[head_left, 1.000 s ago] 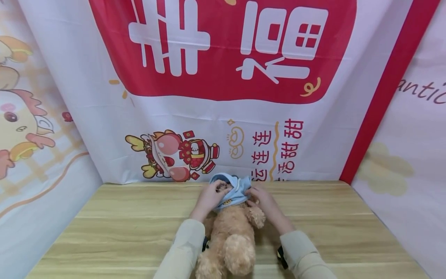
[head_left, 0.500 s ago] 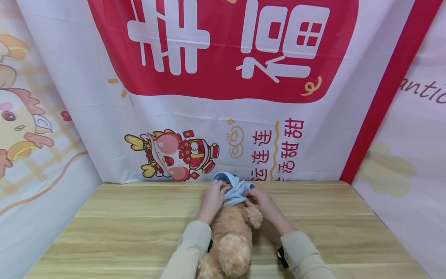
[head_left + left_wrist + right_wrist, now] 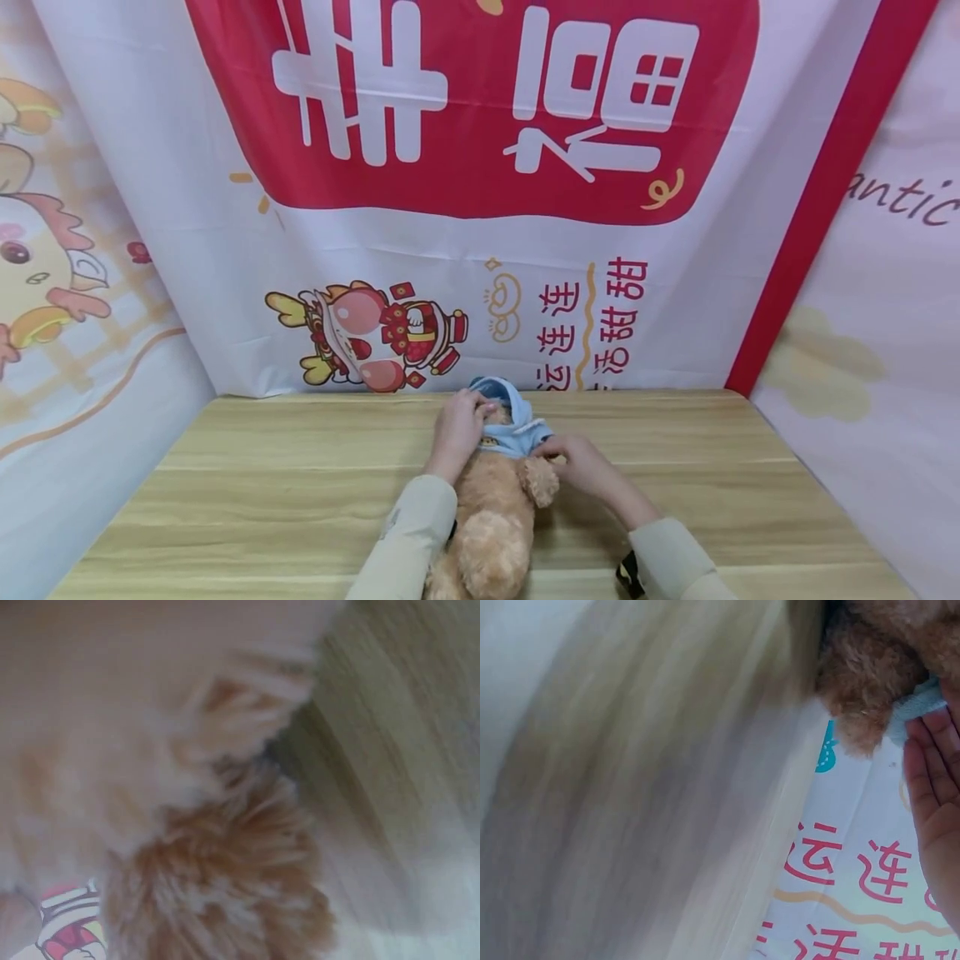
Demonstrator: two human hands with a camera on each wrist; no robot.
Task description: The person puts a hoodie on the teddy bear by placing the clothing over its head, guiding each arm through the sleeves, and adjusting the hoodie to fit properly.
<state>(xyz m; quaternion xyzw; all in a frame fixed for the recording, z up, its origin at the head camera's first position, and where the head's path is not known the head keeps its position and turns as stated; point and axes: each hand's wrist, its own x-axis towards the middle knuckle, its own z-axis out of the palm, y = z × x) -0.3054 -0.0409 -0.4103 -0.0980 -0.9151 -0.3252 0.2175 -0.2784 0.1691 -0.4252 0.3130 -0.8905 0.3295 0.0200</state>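
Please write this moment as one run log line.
left hand: at hood of blue garment; right hand: at garment's edge; plush toy: on table, partly dressed

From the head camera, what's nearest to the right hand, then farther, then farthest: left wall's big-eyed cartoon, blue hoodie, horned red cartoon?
Nearest to the right hand first:
1. Blue hoodie: touching it, just left.
2. Horned red cartoon: back wall, left.
3. Big-eyed cartoon: left wall.

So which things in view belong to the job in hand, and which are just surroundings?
In the job:
- plush toy
- blue hooded garment
- left hand
- right hand

Just surroundings:
- wooden table
- red-and-white banner
- printed side sheet
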